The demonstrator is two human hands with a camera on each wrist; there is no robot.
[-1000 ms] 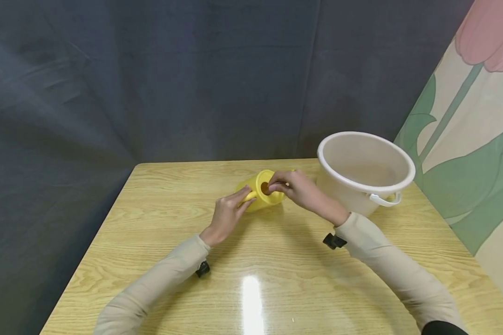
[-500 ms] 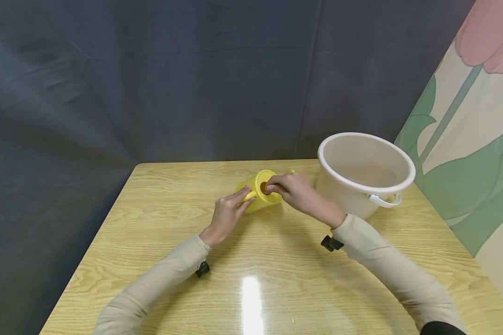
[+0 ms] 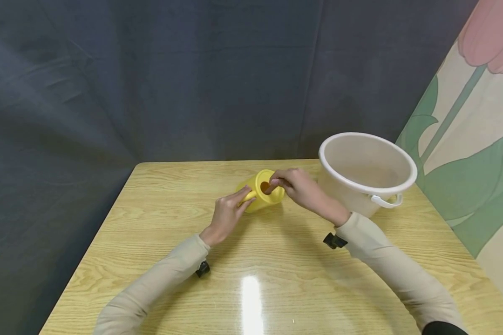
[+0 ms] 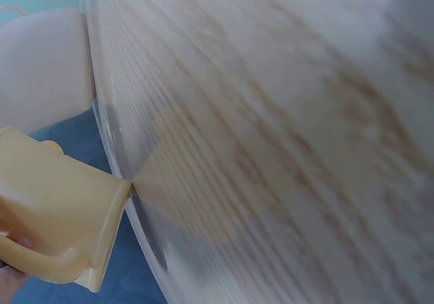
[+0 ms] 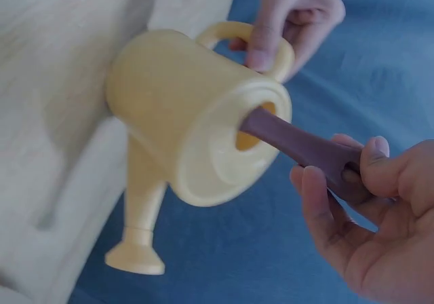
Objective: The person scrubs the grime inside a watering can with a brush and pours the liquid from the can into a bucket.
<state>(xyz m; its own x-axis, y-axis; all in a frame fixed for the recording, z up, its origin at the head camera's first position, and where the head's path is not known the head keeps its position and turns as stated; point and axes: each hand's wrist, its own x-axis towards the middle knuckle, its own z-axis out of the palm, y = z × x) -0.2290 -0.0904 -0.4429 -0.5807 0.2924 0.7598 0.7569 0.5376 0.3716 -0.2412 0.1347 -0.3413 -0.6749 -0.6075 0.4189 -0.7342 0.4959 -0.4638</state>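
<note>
A yellow watering can [image 5: 163, 87] stands tilted on the table, its round top opening turned toward the right hand. The left hand [image 3: 225, 216] grips the can's looped handle [image 3: 249, 196] between thumb and fingers. In the right wrist view, the right hand [image 5: 390, 216] pinches the end of a brown handle [image 5: 302, 142] with a hole in it. The far end of that handle goes into the can's opening, so the rest of the tool is hidden. Below the can's body the spout [image 5: 141, 202] with its flared tip shows in the right wrist view.
A pale bucket [image 3: 343, 195] with a white carrying handle [image 3: 385, 201] stands close by on the right, behind the right forearm. The wooden table [image 3: 172, 200] meets a dark curtain [image 3: 218, 93] at the back and a flower-painted wall [image 3: 457, 186] on the right.
The right hand dips slightly toward the can's opening, then draws back a little to the right, with more of the brown handle showing. The left hand and can stay put.
</note>
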